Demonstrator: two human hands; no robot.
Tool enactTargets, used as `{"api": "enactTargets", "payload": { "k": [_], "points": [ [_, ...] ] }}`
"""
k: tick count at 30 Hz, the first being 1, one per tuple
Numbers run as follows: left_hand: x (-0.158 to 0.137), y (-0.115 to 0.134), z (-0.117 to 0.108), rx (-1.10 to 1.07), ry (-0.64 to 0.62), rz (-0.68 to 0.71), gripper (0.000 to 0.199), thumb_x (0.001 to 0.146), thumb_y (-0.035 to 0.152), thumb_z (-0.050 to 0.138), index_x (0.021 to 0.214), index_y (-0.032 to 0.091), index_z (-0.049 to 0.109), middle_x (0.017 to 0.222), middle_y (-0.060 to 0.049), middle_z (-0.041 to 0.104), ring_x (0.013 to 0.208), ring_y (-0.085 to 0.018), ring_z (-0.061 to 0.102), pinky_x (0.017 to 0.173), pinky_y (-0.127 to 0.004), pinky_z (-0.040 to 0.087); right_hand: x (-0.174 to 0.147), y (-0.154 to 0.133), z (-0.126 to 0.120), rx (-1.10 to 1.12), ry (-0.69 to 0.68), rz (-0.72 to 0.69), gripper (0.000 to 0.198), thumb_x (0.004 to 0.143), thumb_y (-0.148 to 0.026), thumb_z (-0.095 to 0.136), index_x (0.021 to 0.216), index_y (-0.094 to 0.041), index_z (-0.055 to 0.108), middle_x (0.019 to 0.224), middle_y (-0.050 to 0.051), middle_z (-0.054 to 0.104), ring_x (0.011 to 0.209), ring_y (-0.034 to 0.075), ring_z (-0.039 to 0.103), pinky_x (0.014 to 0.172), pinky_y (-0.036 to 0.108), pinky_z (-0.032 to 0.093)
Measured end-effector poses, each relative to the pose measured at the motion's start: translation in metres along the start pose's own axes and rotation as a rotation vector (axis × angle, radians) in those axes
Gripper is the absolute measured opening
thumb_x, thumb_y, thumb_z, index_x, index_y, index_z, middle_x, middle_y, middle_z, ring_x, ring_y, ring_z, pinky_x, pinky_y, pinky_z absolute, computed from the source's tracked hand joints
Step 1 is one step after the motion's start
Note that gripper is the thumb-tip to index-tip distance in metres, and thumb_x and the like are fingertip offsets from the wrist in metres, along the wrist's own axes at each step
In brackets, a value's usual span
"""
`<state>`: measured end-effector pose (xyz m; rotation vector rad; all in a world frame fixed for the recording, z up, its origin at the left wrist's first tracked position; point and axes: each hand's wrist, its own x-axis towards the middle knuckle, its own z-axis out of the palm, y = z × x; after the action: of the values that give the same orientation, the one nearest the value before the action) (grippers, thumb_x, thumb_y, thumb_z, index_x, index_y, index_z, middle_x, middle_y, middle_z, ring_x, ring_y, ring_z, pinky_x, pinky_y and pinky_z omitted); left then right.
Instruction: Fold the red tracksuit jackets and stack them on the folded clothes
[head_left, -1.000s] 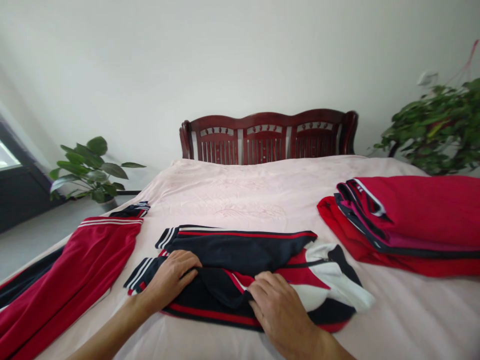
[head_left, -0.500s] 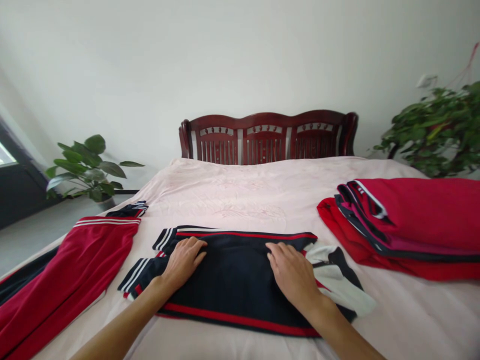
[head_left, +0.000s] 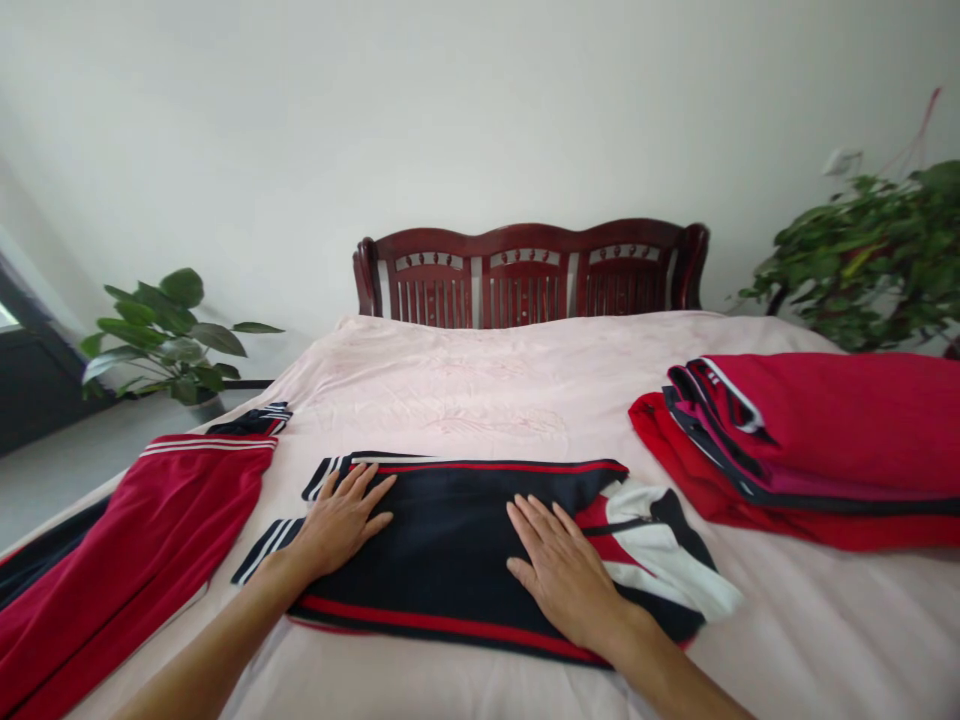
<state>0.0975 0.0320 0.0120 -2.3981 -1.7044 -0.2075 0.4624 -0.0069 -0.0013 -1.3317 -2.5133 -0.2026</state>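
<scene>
A navy jacket [head_left: 450, 550] with red edge stripes lies folded flat on the bed in front of me. Its white collar [head_left: 652, 545] and a bit of red chest panel point right, and its striped cuffs [head_left: 270, 550] stick out at the left. My left hand [head_left: 341, 515] rests on the jacket's left end beside the cuffs, fingers spread. Lying flat on the right half of the cloth, near the collar, is my right hand [head_left: 559, 565], its thumb held apart from the fingers. Neither hand grips anything.
Red trousers or sleeves [head_left: 180, 530] with white stripes lie at the left, over dark cloth. At the right is a stack of folded red and dark clothes [head_left: 847, 420]. A pink sheet [head_left: 465, 380] covers the bed, below a wooden headboard [head_left: 529, 270]. Potted plants [head_left: 172, 335] flank it.
Both hands have slid slightly left over the jacket and their fingers have spread wider. More of the red panel by the collar shows. The view has shifted a little.
</scene>
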Motion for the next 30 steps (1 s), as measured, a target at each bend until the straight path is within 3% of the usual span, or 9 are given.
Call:
{"api": "enactTargets", "payload": {
  "k": [4, 6, 9, 11, 16, 19, 23, 26, 30],
  "points": [
    [-0.013, -0.034, -0.001, -0.145, -0.031, 0.023, 0.055, 0.094, 0.050, 0.044, 0.146, 0.032, 0.044, 0.157, -0.008, 0.037, 0.145, -0.029, 0.030, 0.116, -0.053, 0.025, -0.005, 0.002, -0.005, -0.019, -0.004, 0.023, 0.061, 0.098, -0.045, 0.044, 0.150, -0.015, 0.035, 0.155, 0.013, 0.037, 0.142, 0.027, 0.034, 0.115, 0.049, 0.028],
    [-0.021, -0.050, 0.004, -0.262, -0.016, -0.039, 0.055, 0.094, 0.051, 0.042, 0.145, 0.030, 0.046, 0.157, -0.008, 0.037, 0.144, -0.027, 0.032, 0.116, -0.048, 0.028, -0.008, 0.006, -0.006, -0.032, -0.008, 0.028, 0.061, 0.098, -0.045, 0.044, 0.150, -0.015, 0.036, 0.154, 0.013, 0.037, 0.142, 0.027, 0.034, 0.115, 0.049, 0.029],
    [-0.033, -0.070, 0.013, -0.401, 0.086, -0.310, 0.063, 0.089, 0.055, 0.045, 0.140, 0.019, 0.050, 0.147, -0.015, 0.049, 0.136, -0.030, 0.045, 0.112, -0.044, 0.035, -0.015, 0.015, -0.006, -0.054, -0.004, 0.070, 0.060, 0.097, -0.046, 0.045, 0.148, -0.015, 0.038, 0.154, 0.013, 0.039, 0.141, 0.028, 0.036, 0.113, 0.051, 0.031],
    [-0.039, -0.077, 0.017, -0.471, 0.128, -0.499, 0.074, 0.082, 0.060, 0.050, 0.137, 0.011, 0.052, 0.129, -0.018, 0.062, 0.124, -0.033, 0.056, 0.105, -0.044, 0.042, -0.022, 0.025, -0.008, -0.066, 0.018, 0.107, 0.058, 0.096, -0.046, 0.045, 0.146, -0.016, 0.043, 0.151, 0.012, 0.043, 0.139, 0.029, 0.039, 0.113, 0.053, 0.031],
    [-0.038, -0.078, -0.003, -0.809, 0.077, -0.749, 0.069, 0.066, 0.059, 0.069, 0.116, 0.012, 0.062, 0.096, -0.011, 0.074, 0.099, -0.032, 0.069, 0.086, -0.037, 0.055, -0.044, 0.062, -0.027, -0.125, 0.147, 0.327, 0.045, 0.094, -0.038, 0.045, 0.132, -0.018, 0.057, 0.145, 0.012, 0.051, 0.138, 0.029, 0.040, 0.112, 0.049, 0.033],
    [-0.031, -0.077, -0.025, -1.063, -0.126, -0.830, 0.061, 0.059, 0.061, 0.077, 0.098, 0.015, 0.068, 0.090, -0.009, 0.076, 0.092, -0.029, 0.072, 0.078, -0.033, 0.058, -0.054, 0.090, -0.042, -0.122, 0.148, 0.604, 0.056, 0.091, -0.044, 0.046, 0.138, -0.015, 0.050, 0.147, 0.017, 0.046, 0.139, 0.033, 0.037, 0.108, 0.050, 0.036],
    [-0.020, -0.074, -0.041, -1.315, -0.423, -0.882, 0.062, 0.055, 0.064, 0.080, 0.093, 0.015, 0.070, 0.089, -0.011, 0.078, 0.088, -0.030, 0.074, 0.075, -0.034, 0.061, -0.058, 0.119, -0.051, 0.073, -0.050, 0.978, 0.074, 0.085, -0.062, 0.045, 0.142, -0.015, 0.042, 0.135, 0.020, 0.056, 0.122, 0.037, 0.054, 0.091, 0.050, 0.047],
    [-0.015, -0.068, -0.043, -1.320, -0.423, -0.935, 0.061, 0.053, 0.059, 0.084, 0.090, 0.013, 0.069, 0.086, -0.013, 0.078, 0.086, -0.031, 0.074, 0.074, -0.036, 0.062, -0.053, 0.123, -0.046, 0.090, -0.081, 1.005, 0.080, 0.081, -0.062, 0.050, 0.143, -0.014, 0.040, 0.131, 0.022, 0.058, 0.120, 0.039, 0.055, 0.088, 0.050, 0.047],
    [-0.023, -0.060, -0.050, -1.331, -0.255, -0.922, 0.053, 0.054, 0.050, 0.087, 0.088, 0.014, 0.066, 0.083, -0.012, 0.078, 0.081, -0.029, 0.075, 0.071, -0.034, 0.063, -0.036, 0.120, -0.038, 0.182, -0.086, 0.919, 0.068, 0.082, -0.039, 0.054, 0.143, -0.011, 0.040, 0.131, 0.021, 0.060, 0.116, 0.032, 0.060, 0.090, 0.041, 0.047]
  ]
}}
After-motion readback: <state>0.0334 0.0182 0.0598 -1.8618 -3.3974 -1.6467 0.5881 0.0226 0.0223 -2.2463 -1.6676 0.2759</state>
